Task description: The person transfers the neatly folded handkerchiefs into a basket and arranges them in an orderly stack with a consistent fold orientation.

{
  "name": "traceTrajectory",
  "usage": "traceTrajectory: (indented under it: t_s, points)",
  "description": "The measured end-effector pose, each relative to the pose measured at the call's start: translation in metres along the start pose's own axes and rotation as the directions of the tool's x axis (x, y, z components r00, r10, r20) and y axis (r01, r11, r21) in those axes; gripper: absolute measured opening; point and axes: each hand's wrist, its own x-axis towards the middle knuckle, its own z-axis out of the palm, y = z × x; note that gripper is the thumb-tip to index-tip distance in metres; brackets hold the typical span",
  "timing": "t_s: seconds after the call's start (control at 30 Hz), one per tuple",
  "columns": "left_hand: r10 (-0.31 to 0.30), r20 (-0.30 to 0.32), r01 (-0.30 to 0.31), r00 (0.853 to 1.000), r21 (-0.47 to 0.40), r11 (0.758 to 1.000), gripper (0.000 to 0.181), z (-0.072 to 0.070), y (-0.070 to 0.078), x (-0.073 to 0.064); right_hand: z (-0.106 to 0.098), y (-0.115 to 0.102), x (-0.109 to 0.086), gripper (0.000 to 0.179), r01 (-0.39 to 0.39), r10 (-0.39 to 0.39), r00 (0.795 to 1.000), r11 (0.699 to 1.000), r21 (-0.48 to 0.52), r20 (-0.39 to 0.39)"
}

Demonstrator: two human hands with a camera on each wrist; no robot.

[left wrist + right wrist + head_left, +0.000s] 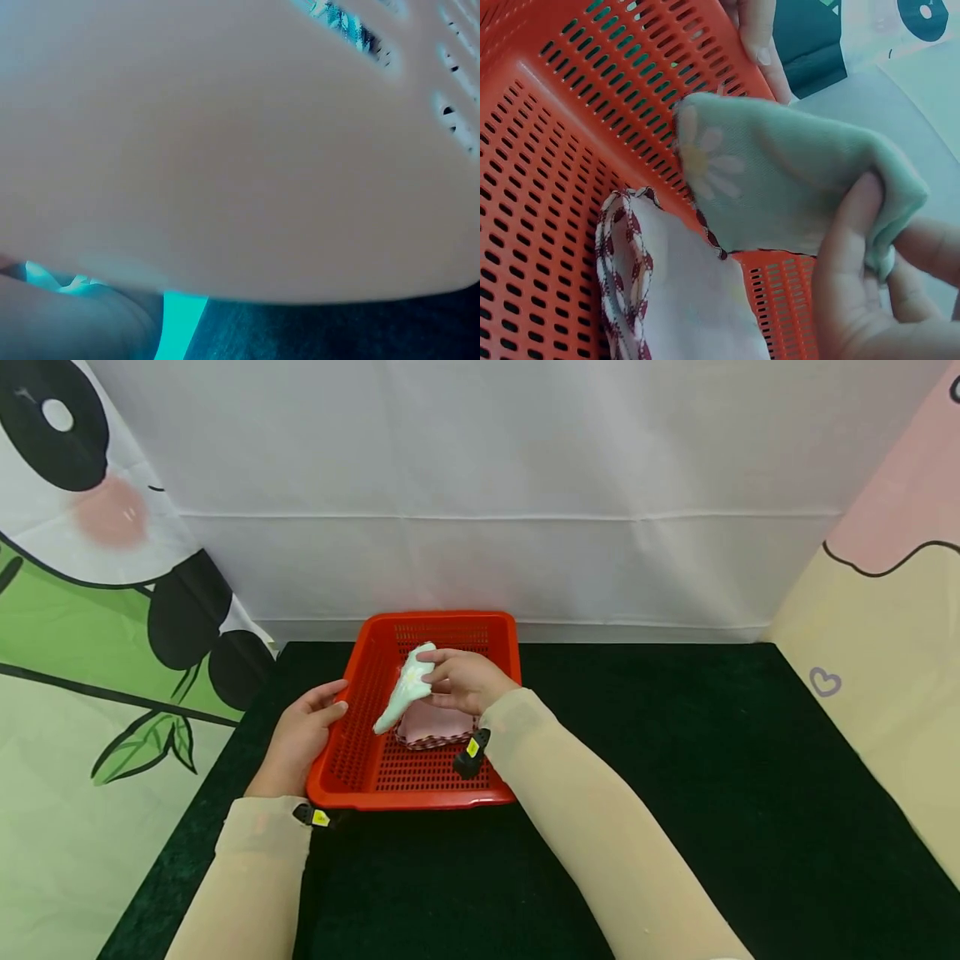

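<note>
A red plastic basket point(420, 799) with slotted walls stands on the dark green table. My left hand point(300, 735) grips its left rim, thumb on the inner side; in the left wrist view the basket's wall point(247, 165) fills most of the picture. Over the basket, my right hand point(465, 681) pinches a folded light green cloth point(408, 687) between thumb and fingers. The right wrist view shows a daisy print and a dark patterned edge on this cloth point(772, 165). Below it a pale pink cloth point(431, 722) with a dark red and white braided edge lies folded inside the basket.
Dark green fabric covers the table point(660, 793). A white curtain point(525, 485) hangs right behind the basket. Printed cartoon sheets point(150, 743) flank the table on both sides.
</note>
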Motion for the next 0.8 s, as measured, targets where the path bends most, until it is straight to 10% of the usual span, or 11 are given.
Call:
traceTrajectory:
  t_s: [0.4,0.8]
  points:
    - [0.001,-0.013,-0.001,1.000,0.023,1.000,0.051,-0.002,0.000,-0.002,-0.012,0.000,-0.006,0.044,-0.106,0.098,0.986,0.993,-0.048,-0.135]
    - [0.002,0.000,-0.002,1.000,-0.021,1.000,0.050,-0.001,-0.002,0.002,-0.014,-0.001,-0.020,0.044,-0.022,-0.043,0.975,0.958,-0.285,-0.220]
